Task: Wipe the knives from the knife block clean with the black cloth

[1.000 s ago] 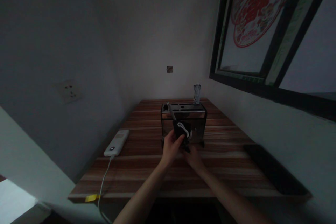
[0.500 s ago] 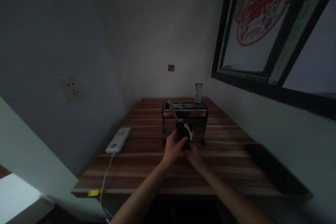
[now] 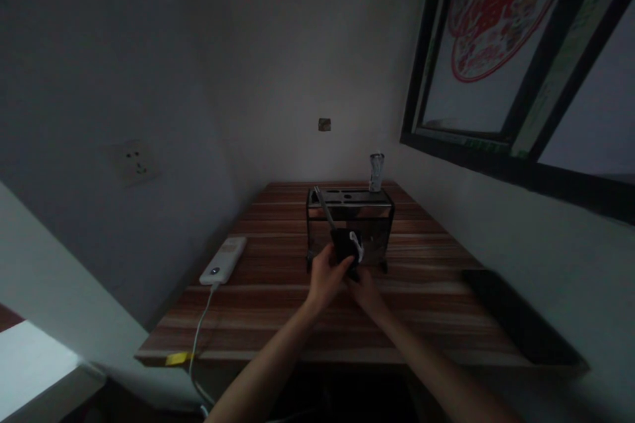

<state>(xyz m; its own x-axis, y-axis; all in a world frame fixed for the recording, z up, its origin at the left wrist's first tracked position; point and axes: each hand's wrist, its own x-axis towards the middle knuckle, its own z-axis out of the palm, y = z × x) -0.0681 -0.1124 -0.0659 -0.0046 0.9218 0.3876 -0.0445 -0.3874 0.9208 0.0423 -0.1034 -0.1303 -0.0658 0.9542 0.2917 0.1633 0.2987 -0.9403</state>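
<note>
My left hand (image 3: 326,277) is closed around the lower left side of a small black piece with a white curved mark (image 3: 346,246). I cannot tell whether the piece is cloth or a pouch. A slim grey metal bar (image 3: 325,207) sticks up and to the left out of it. My right hand (image 3: 366,291) is closed at the bottom of the same black piece, its fingers partly hidden. Just behind both hands stands a metal rack with a slotted top (image 3: 373,211). On the rack's right end, a clear glass-like piece (image 3: 376,172) is upright.
A white power bank (image 3: 223,260) lies on the striped wooden table (image 3: 268,307) at left, its white cable (image 3: 198,330) running over the front edge near yellow tape (image 3: 178,358). A long dark flat object (image 3: 520,317) lies at right. Walls close in the back and sides.
The camera view has tilted slightly, so everything sits a little higher. Both hands keep their hold on the black piece, with hardly any movement.
</note>
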